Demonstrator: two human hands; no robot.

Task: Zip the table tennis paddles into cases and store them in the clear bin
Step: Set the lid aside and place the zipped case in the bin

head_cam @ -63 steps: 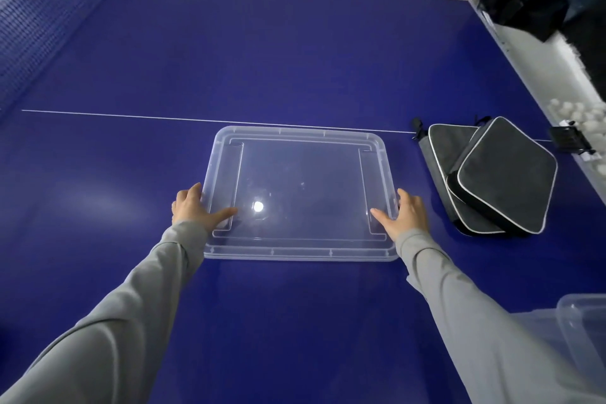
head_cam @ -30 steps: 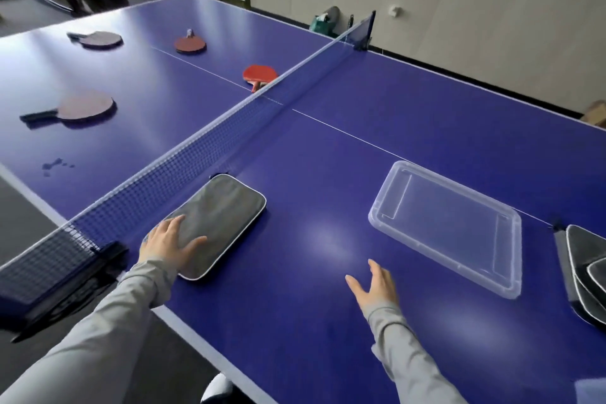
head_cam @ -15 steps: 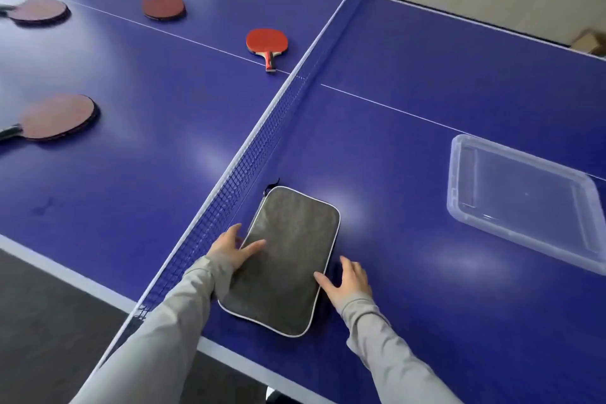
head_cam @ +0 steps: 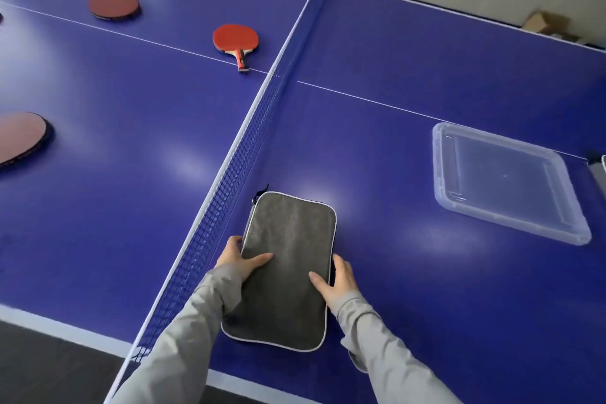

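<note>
A grey paddle case [head_cam: 288,269] with pale piping lies flat on the blue table, right beside the net, its zipper pull at the far left corner. My left hand [head_cam: 237,259] grips its left edge with the thumb on top. My right hand [head_cam: 337,282] grips the right edge, also thumb on top. Across the net lie a bright red paddle [head_cam: 235,38], a darker red paddle [head_cam: 113,5] and a third paddle [head_cam: 19,136] cut off at the left. A clear shallow plastic lid [head_cam: 505,180] lies to the right.
The net [head_cam: 249,147] runs from near left to far centre, close against the case. Part of another grey case [head_cam: 598,170] shows at the right edge. The table's near edge [head_cam: 82,334] sits just below my arms. A cardboard box [head_cam: 544,23] stands by the far wall.
My right hand came across from the open table to the case's right edge. Both thumbs now lie on top of the case, and the case sits slightly closer in view.
</note>
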